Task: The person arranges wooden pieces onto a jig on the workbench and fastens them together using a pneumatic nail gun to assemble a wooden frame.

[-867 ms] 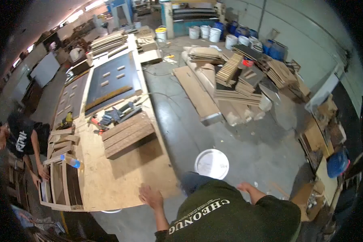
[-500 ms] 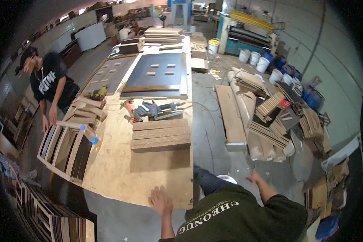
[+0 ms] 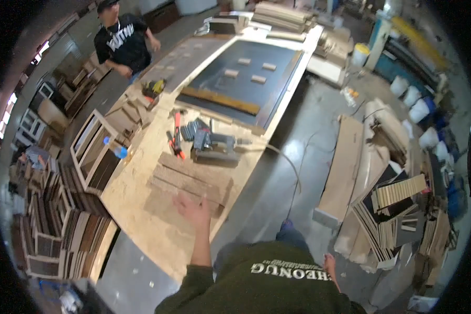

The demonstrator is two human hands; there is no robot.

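Note:
My left hand (image 3: pixel 192 208) is open, fingers spread, at the near edge of a row of brown wooden boards (image 3: pixel 186 180) on the workbench. Whether it touches them I cannot tell. Low beside my body hangs my right hand (image 3: pixel 329 264), over the floor; its fingers are too small and blurred to read. Just beyond the boards lies a dark nail gun (image 3: pixel 217 146) with a hose (image 3: pixel 290 167) running off the bench edge. A red-handled hammer (image 3: pixel 177 125) rests to its left.
A dark panel (image 3: pixel 220 78) with small wood blocks covers the far bench. Left are a bottle (image 3: pixel 115 148), a drill (image 3: pixel 154 89) and wooden frames (image 3: pixel 91 149). A co-worker (image 3: pixel 125 42) stands across the bench. Wood pieces and cardboard (image 3: pixel 340 167) lie on the right floor.
My left hand has lifted from the bare bench surface and moved forward to the boards. My view has turned and shifted closer to the tools. The co-worker now stands more upright, away from the frames.

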